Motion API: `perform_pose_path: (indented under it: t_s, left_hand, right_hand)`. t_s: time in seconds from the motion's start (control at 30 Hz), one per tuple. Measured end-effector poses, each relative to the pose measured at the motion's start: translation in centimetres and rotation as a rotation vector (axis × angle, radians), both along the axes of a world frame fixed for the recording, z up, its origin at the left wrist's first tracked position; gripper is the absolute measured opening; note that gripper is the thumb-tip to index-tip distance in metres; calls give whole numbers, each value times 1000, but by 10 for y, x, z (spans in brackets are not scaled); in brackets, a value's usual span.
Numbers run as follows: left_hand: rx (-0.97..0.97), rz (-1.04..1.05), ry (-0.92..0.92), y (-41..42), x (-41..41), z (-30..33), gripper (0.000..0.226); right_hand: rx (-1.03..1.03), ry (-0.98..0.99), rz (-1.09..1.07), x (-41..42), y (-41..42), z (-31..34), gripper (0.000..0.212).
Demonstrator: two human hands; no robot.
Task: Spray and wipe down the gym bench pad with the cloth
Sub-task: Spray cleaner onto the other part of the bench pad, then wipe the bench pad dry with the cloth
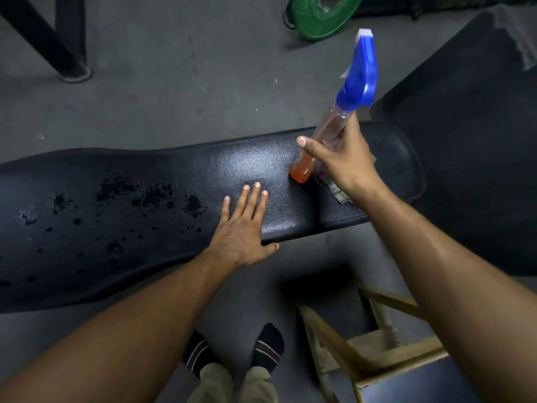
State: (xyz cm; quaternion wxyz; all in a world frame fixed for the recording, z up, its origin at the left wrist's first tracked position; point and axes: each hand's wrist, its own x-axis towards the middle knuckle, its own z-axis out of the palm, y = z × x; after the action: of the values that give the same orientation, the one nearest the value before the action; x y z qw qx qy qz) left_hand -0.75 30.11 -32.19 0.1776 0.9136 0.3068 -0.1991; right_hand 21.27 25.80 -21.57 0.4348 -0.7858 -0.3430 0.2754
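The black gym bench pad runs across the view, its left half speckled with spray droplets. My left hand lies flat on the pad's near edge, fingers spread, holding nothing. My right hand grips a clear spray bottle with a blue trigger head and orange liquid; the bottle is tilted, its base resting on the pad toward the right end. A crumpled cloth lies on the pad under my right wrist, mostly hidden.
A green weight plate lies on the floor at the back. A black frame leg stands at back left. A wooden stool sits near my right, and a dark mat lies beyond the bench's right end.
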Motion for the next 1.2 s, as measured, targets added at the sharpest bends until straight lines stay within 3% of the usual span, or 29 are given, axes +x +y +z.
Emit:
perform_pose_path:
  t_s: [0.27, 0.33, 0.43, 0.63, 0.73, 0.83, 1.07, 1.2]
  left_hand:
    - [15, 1, 14, -2, 1, -1, 121]
    - [16, 0, 14, -2, 1, -1, 121]
    - [10, -2, 8, 0, 0, -1, 120]
    - [2, -2, 9, 0, 0, 1, 120]
    - [-13, -2, 5, 1, 0, 3, 118]
    - [-53, 16, -13, 2, 0, 9, 113]
    - [-58, 65, -118, 6, -29, 19, 101]
    - [-14, 101, -102, 9, -69, 21, 100]
  right_hand:
    - [-126, 60, 55, 12, -20, -12, 109]
    - [-203, -15, 79, 16, -25, -16, 108]
    - [-416, -299, 128, 28, -32, -27, 107]
    - [-750, -415, 264, 37, -45, -62, 84]
    - [-688, -449, 147, 19, -54, -69, 66]
    - [-645, -415, 82, -10, -69, -72, 67]
    - [-523, -200, 82, -74, -80, -75, 50]
    - [-472, -207, 195, -110, -69, -72, 42]
